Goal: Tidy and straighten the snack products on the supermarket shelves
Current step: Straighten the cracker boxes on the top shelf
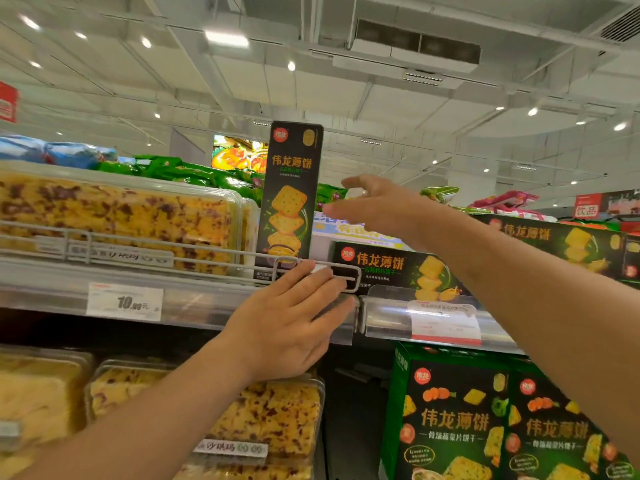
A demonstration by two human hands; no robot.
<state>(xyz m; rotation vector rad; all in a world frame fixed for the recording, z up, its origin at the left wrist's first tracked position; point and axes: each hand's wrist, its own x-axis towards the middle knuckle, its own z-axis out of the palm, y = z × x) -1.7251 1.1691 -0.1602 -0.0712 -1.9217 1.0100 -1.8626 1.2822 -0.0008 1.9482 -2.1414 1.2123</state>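
A tall dark cracker box (292, 192) stands upright on the upper shelf (207, 299), behind the wire rail (156, 249), between the clear cake trays (114, 216) on one side and a matching box lying flat (391, 268) on the other. The right hand (377, 206) reaches toward it at mid-height, fingers (349, 181) loosely spread and empty, close beside the box's edge but not visibly touching. The left hand (291, 323) rests open on the shelf front, fingers (325, 275) laid flat together over the end of the rail and holding nothing.

The box looks like thin cardboard: light, stiff along its edges, and easy to dent if its broad faces are squeezed. Its printed surface is probably smooth and a little slippery. Standing narrow and tall, it would likely tip with a nudge near the top, so the sounder hold seems to be across the two narrow sides at about the middle, thumb on one edge and fingers on the other. The crackers inside are brittle, so it should be set down gently. The lower shelf holds green boxes (453, 417) and more cake trays (263, 420).
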